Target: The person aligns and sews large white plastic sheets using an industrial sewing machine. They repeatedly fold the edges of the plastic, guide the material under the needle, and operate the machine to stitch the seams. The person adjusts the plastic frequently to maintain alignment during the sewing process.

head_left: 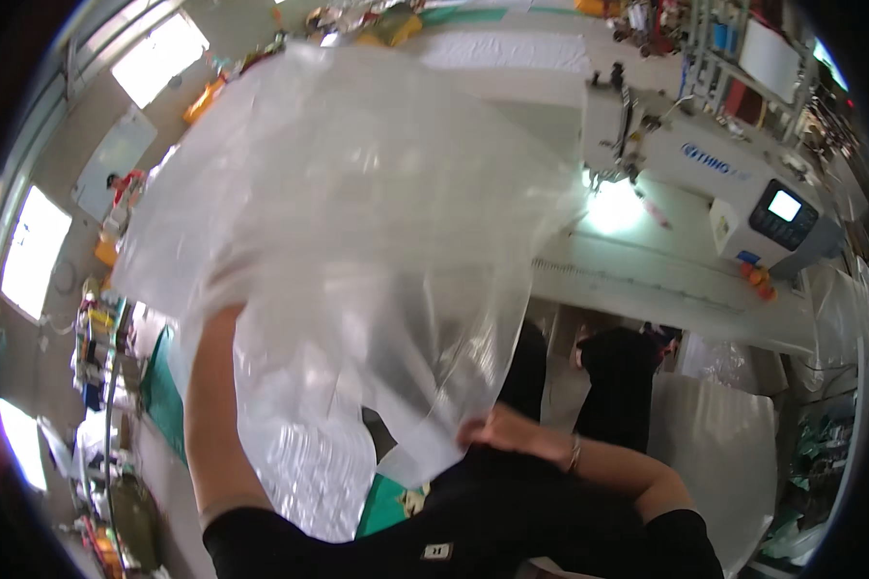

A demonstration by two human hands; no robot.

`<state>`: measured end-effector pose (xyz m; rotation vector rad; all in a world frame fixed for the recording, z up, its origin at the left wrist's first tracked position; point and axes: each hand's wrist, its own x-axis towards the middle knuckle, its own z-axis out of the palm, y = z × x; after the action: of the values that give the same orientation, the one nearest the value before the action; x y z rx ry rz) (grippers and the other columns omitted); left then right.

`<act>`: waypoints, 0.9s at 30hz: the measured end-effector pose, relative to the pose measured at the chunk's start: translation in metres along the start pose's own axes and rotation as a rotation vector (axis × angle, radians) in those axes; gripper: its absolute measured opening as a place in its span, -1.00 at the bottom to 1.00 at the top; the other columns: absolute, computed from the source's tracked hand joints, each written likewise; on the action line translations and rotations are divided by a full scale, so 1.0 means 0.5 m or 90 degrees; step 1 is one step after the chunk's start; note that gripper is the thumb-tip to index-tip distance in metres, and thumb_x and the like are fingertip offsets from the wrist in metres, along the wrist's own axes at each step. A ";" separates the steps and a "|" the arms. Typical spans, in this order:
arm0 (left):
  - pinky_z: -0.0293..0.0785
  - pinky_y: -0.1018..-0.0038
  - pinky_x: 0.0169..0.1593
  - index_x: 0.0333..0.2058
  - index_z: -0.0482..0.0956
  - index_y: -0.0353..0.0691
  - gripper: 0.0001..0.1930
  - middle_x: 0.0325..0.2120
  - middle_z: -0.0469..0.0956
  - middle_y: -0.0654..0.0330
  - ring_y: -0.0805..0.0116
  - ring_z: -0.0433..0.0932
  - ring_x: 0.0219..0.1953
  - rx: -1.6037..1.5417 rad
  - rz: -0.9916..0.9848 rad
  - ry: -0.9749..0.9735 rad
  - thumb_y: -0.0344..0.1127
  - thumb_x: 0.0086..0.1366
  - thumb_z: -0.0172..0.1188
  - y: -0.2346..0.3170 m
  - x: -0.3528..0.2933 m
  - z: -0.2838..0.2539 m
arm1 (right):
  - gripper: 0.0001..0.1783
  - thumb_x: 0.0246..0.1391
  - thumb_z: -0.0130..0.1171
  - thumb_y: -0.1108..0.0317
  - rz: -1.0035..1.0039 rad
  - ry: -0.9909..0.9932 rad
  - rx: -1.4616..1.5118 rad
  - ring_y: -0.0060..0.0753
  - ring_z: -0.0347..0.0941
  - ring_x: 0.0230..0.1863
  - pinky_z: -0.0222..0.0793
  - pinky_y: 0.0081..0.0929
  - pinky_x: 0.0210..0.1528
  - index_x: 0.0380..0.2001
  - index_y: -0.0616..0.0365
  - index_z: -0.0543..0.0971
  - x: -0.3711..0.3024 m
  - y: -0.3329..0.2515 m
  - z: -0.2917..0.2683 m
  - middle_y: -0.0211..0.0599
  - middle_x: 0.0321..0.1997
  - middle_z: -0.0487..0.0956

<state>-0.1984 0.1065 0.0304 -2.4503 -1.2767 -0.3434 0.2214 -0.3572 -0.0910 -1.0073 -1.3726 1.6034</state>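
Here a large clear plastic bag [357,222] is held up in front of the person, filling the middle of the view. Its long axis runs on a slant, from the upper left, where it spreads wide, down to the lower right, where it narrows to a gathered end near the person's waist. The left hand [224,289] is raised high at the end of a bare forearm and sits behind or inside the cloudy film, so I cannot tell whether its fingers are closed or spread. The right hand [502,429] is low, close to the body, with its fingers pinched on the lower edge of the bag; a thin bracelet shows at that wrist. Behind the bag, to the right, stands a white sewing machine [705,174] on a pale table [666,280], with a bright lamp glow beside its needle end. More clear plastic sheeting [714,434] lies below the table at the right.
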 end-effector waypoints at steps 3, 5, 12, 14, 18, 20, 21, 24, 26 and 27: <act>0.35 0.33 0.18 0.28 0.15 -0.22 -0.50 0.17 0.34 0.02 0.21 0.36 0.17 -0.210 -0.105 0.093 -0.25 0.40 -0.16 0.070 0.097 -0.048 | -0.77 0.19 0.08 0.29 0.176 0.167 0.049 -0.57 0.58 -0.33 0.45 -0.59 -0.35 -0.34 0.19 0.65 -0.042 0.012 -0.074 -0.39 -0.38 0.66; 0.35 0.33 0.18 0.27 0.16 -0.21 -0.51 0.17 0.33 0.03 0.21 0.36 0.17 -0.345 -0.135 0.143 -0.25 0.41 -0.16 0.103 0.134 -0.106 | -0.70 0.26 0.03 0.18 0.217 0.238 0.132 -0.58 0.58 -0.33 0.44 -0.63 -0.33 -0.37 0.14 0.63 -0.050 0.005 -0.094 -0.40 -0.40 0.65; 0.35 0.36 0.17 0.26 0.18 -0.21 -0.54 0.18 0.31 0.07 0.24 0.34 0.18 -0.576 -0.086 0.192 -0.24 0.43 -0.19 0.120 0.227 -0.161 | -0.71 0.20 0.11 0.21 -0.075 -0.062 -0.243 -0.42 0.58 -0.20 0.49 -0.50 -0.15 -0.18 0.21 0.59 -0.018 0.066 -0.048 -0.29 -0.19 0.63; 0.35 0.37 0.17 0.25 0.19 -0.20 -0.55 0.18 0.31 0.08 0.25 0.33 0.18 -0.691 -0.041 0.169 -0.24 0.44 -0.20 0.091 0.249 -0.123 | -0.62 0.23 0.09 0.09 0.123 -0.237 0.202 -0.41 0.52 -0.09 0.41 -0.44 0.02 -0.11 0.19 0.59 0.008 -0.022 0.079 -0.28 -0.14 0.62; 0.35 0.38 0.17 0.25 0.18 -0.20 -0.55 0.20 0.27 0.09 0.26 0.31 0.19 -0.756 0.120 0.048 -0.23 0.45 -0.20 -0.025 0.221 -0.039 | -0.66 0.20 0.13 0.16 0.060 -0.228 -0.127 -0.40 0.54 -0.19 0.38 -0.47 -0.02 -0.15 0.22 0.59 0.009 -0.071 0.042 -0.30 -0.23 0.63; 0.34 0.38 0.18 0.26 0.18 -0.19 -0.53 0.25 0.21 0.07 0.26 0.28 0.22 -0.127 0.205 0.136 -0.19 0.43 -0.18 -0.003 0.186 0.004 | -0.69 0.16 0.17 0.20 -0.146 -0.167 -0.212 -0.47 0.51 -0.18 0.41 -0.47 -0.11 -0.13 0.18 0.57 0.008 0.124 -0.007 -0.36 -0.24 0.62; 0.34 0.37 0.18 0.26 0.19 -0.18 -0.51 0.28 0.17 0.06 0.26 0.26 0.24 0.300 0.217 0.247 -0.17 0.41 -0.15 0.009 0.145 0.019 | -0.68 0.17 0.16 0.22 -0.029 -0.083 -0.110 -0.50 0.51 -0.17 0.41 -0.49 -0.13 -0.10 0.18 0.56 -0.001 0.116 -0.034 -0.36 -0.21 0.61; 0.35 0.35 0.16 0.14 0.33 -0.14 -0.59 0.16 0.32 0.11 0.24 0.35 0.15 0.291 0.267 -0.237 -0.16 0.38 -0.06 0.122 0.032 0.031 | -0.65 0.18 0.14 0.26 0.158 0.258 0.131 -0.58 0.50 -0.15 0.41 -0.57 -0.20 -0.01 0.19 0.50 -0.060 0.054 -0.089 -0.38 -0.15 0.58; 0.35 0.33 0.15 0.07 0.42 -0.12 -0.64 0.07 0.42 0.14 0.23 0.40 0.10 0.146 0.303 -0.503 -0.15 0.36 0.00 0.269 0.007 -0.011 | -0.64 0.18 0.15 0.27 0.066 0.524 0.207 -0.60 0.49 -0.18 0.40 -0.59 -0.24 0.00 0.19 0.46 -0.083 0.001 -0.127 -0.41 -0.18 0.56; 0.35 0.32 0.14 0.03 0.46 -0.10 -0.67 0.03 0.47 0.16 0.22 0.43 0.07 0.056 0.307 -0.547 -0.14 0.35 0.03 0.344 -0.001 -0.050 | -0.66 0.17 0.18 0.28 0.023 0.610 0.265 -0.61 0.49 -0.19 0.40 -0.58 -0.24 -0.04 0.19 0.46 -0.085 -0.029 -0.139 -0.43 -0.22 0.55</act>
<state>-0.0580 0.0047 0.0187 -2.7940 -0.8454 0.9550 0.3026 -0.3688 -0.0804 -1.2789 -0.3559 1.0876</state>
